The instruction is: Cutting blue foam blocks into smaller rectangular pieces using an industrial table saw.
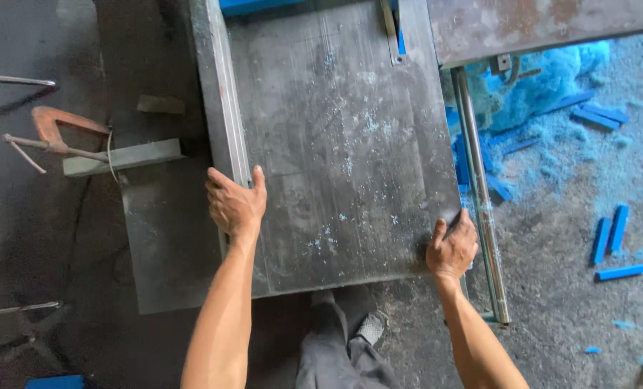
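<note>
The person stands at a large grey metal table top (336,144), dusted with pale blue specks, and has both hands on it. The left hand (235,205) rests on the raised metal rail (224,108) that runs along the table's left edge; its fingers curl over the rail and the thumb points up on the table side, so the hand wraps the rail loosely rather than lying flat. The right hand (451,248) sits at the table's near right corner, fingers bent and pressed onto the edge, the thumb on top.

Just right of that hand a thin steel bar (480,202) runs down the table's side. Beyond it, the concrete floor (566,288) carries a heap of blue shavings (545,86) and scattered short blue strips (610,238). To the left, well apart from the hands, a rusty orange clamp (55,130) lies against a grey metal block (123,156).
</note>
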